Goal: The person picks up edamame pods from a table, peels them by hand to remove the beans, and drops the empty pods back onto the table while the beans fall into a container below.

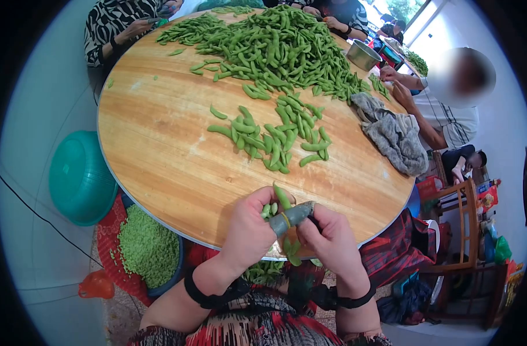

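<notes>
Both hands meet just over the near edge of the round wooden table point(159, 144). My left hand point(249, 228) is closed on a green soybean pod point(282, 196), which sticks up between the fingers, with a few pale shelled beans point(269, 210) beside it. Closed against the same spot, my right hand point(331, 239) has its fingertips at the pods. Grey-green finger covers point(295, 215), one with a yellow band, show where the hands come together. Below them hangs an opened pod point(291, 251). A small loose group of pods point(254, 135) lies ahead of my hands.
A large heap of pods point(280, 46) covers the far table, beside a metal bowl point(364, 55). A grey cloth point(393, 132) lies at right. Shelled beans point(148, 245) fill a basin at lower left, near a teal basin point(81, 176). People sit around the table; a wooden chair point(462, 225) stands right.
</notes>
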Motion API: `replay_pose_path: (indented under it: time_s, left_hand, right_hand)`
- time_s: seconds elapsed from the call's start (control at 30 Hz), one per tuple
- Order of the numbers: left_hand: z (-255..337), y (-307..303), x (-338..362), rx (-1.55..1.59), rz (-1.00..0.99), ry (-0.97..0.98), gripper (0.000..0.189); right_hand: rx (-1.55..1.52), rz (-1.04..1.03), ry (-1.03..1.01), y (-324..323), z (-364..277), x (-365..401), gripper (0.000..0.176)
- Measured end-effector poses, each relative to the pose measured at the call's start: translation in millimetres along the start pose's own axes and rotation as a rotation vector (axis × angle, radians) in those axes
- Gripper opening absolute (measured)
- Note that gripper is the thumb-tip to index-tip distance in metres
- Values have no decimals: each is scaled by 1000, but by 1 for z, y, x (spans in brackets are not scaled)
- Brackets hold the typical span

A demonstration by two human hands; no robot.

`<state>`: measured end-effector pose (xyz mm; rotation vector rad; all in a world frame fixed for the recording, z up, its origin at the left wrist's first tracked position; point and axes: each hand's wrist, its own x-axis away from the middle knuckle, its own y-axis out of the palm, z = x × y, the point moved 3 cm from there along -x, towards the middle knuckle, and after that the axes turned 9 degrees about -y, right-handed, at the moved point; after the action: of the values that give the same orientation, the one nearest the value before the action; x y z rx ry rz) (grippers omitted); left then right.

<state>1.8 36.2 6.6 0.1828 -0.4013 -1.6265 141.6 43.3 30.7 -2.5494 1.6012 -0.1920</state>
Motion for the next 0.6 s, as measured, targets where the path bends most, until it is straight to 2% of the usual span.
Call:
replay_pose_path:
  time_s: [0.03, 0.07, 0.17, 0.23, 0.27, 0.37, 0.43, 0.47, 0.53, 0.57, 0.6]
  left_hand:
    - [1, -1, 0, -159, 83, 47, 24]
    - [0, -2, -1, -157, 86, 50, 24]
    - [-4, -4, 0, -161, 110, 67, 33]
    - [-7, -5, 0, -16, 31, -49, 39]
    - [-5, -6, 1, -16, 33, -47, 39]
    - [-4, -4, 2, 147, -56, -97, 40]
    - [-2, -2, 3, -74, 6, -10, 40]
    - [-5, -1, 2, -75, 6, -14, 40]
    - [1, 5, 3, -559, 63, 372, 44]
    - [2, 6, 5, -559, 60, 372, 44]
    - [3, 6, 8, -546, 64, 285, 48]
  right_hand:
    - [143, 21, -56, -1, 0, -1, 15]
    - [286, 41, -112, -2, 0, -3, 17]
    - [149, 75, -41, -7, 12, -10, 19]
    - [75, 50, -13, -6, 8, -12, 20]
    - [1, 28, 21, -6, 7, -12, 21]
    - [54, -86, 49, -13, 10, -13, 20]
    - [99, -19, 28, -18, 4, -15, 18]
    - [143, 52, 8, -21, 1, -16, 17]
    - [135, 67, -37, -15, -7, -22, 15]
    - [128, 77, -87, -13, -10, -23, 14]
    - [128, 79, -87, -14, -7, -23, 14]
